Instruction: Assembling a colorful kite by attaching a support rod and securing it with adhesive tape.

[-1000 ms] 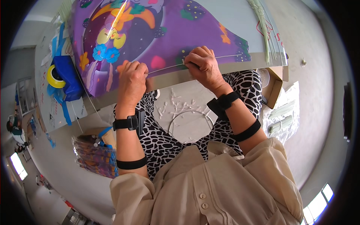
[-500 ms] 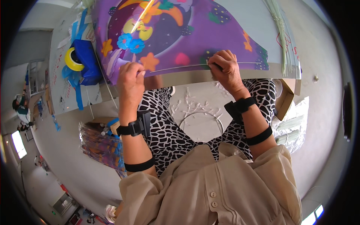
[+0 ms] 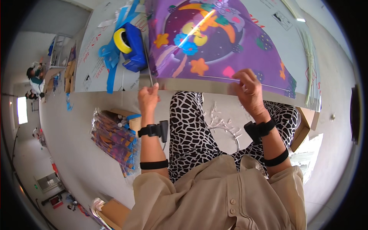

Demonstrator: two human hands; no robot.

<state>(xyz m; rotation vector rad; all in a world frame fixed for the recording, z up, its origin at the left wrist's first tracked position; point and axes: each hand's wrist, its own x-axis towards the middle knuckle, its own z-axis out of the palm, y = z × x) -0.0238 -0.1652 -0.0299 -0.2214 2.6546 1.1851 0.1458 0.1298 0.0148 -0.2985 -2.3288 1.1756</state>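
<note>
Purple cartoon-print sheet (image 3: 247,57), white rod (image 3: 218,78)

Your right hand (image 3: 248,92): fingers curled at the rod, sheet's near edge; cannot tell if clamped. Your left hand (image 3: 148,100): fingertips at thin stick's (image 3: 150,78) end, grip unclear. Sheet: on grey board (image 3: 89,65), beside blue tape dispenser (image 3: 135,50).

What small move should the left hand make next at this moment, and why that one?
I'd probably have the left hand close on the thin rod left of the purple sheet: it appears right at that rod's lower end, while the right hand is at the pale rod along the sheet's lower edge.
</note>
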